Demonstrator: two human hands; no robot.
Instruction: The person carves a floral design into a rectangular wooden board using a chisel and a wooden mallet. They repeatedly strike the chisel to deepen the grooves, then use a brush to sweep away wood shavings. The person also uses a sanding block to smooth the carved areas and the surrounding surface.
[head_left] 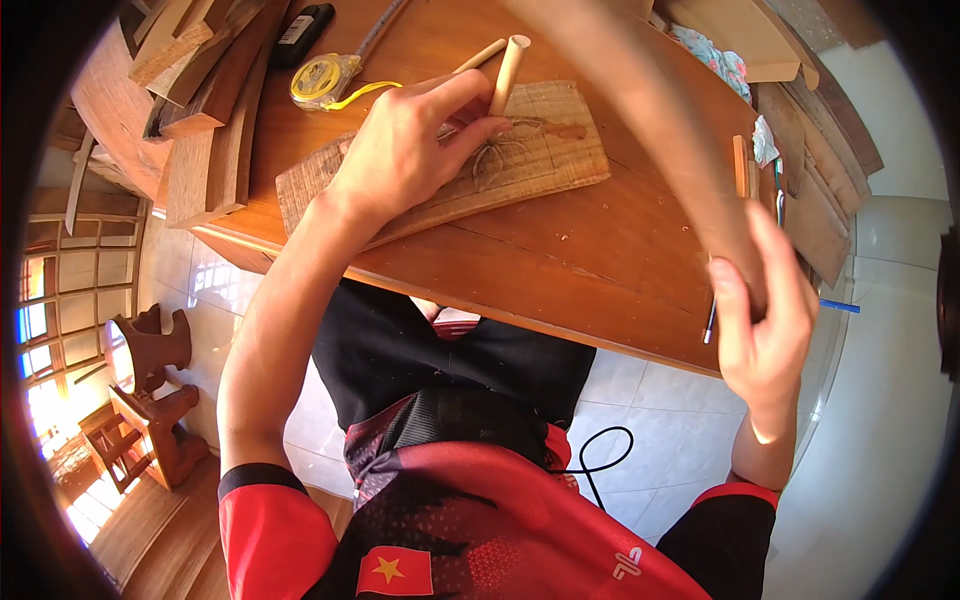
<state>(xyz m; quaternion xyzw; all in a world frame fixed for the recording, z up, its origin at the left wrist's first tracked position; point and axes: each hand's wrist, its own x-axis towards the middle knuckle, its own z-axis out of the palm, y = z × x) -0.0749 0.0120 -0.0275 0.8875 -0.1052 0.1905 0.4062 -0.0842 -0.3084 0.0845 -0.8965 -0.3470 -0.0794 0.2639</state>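
Observation:
My left hand (400,150) grips a pale round wooden rod (507,75), possibly a tool handle, held upright over a flat wooden board (565,150) with a carved pattern. A second thin pale rod (478,55) is behind it. My right hand (762,320) is closed on a long wooden bar (665,130), blurred, which reaches up out of the top of the view. A tape measure (320,82) with a yellow strap sits behind the board, beside a black object (298,38).
Stacked wood planks (210,160) lie on the table (590,270) at left. At right are crumpled cloth (710,60), thin tools (777,185), a blue pen-like item (838,305) and more boards (820,220). Carved wooden furniture (145,350) and a looped black cable (600,445) are below.

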